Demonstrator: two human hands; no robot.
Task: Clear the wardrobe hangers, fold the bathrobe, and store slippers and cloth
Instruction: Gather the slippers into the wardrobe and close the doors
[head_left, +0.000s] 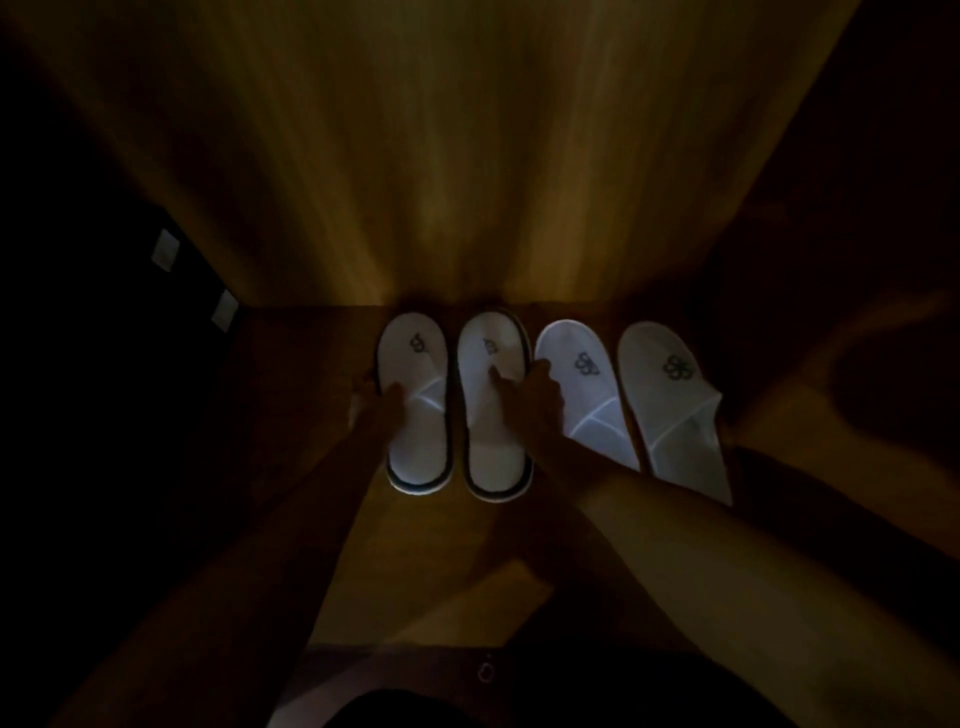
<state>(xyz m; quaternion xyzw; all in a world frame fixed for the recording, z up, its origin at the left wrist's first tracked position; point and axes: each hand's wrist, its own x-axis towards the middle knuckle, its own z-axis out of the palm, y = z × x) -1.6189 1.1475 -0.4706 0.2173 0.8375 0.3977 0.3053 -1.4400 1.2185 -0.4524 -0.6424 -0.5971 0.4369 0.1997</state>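
Observation:
Four white slippers with dark logos stand side by side, toes against the wooden back panel. My left hand (376, 397) grips the left edge of the leftmost slipper (421, 353), thumb on top. My right hand (535, 395) holds the right edge of the second slipper (493, 452), thumb pressed on its upper. These two slippers have dark-trimmed soles. The third slipper (587, 410) and the fourth slipper (670, 415) lie untouched to the right. No bathrobe, cloth or hangers are in view.
The slippers sit on a dim wooden wardrobe floor (415, 571). A lit wooden back panel (467, 156) rises behind them. A dark side wall at left carries two small white tags (166, 249). The right side is in deep shadow.

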